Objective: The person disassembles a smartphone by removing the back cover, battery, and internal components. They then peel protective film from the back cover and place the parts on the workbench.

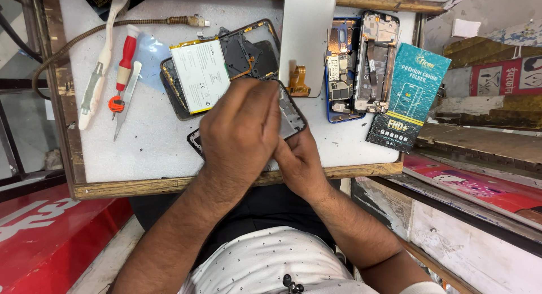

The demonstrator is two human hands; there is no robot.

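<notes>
Holding a dark phone frame (291, 114) near the bench's front edge, your left hand (240, 133) lies over it with fingers curled together upon it, while your right hand (299, 161) grips its lower edge from beneath (the exact pinch is hidden). Judged from the layout, disassembly looks well advanced: an opened phone body (248, 51) with its white battery (200, 74) lifted sits just behind, and a second stripped phone (361, 65) lies to the right beside a teal package (409, 96). Reassembly appears outstanding. Open bench (152, 147) remains at front left; a red screwdriver (124, 65), a blade and a white tool crowd the left side.
</notes>
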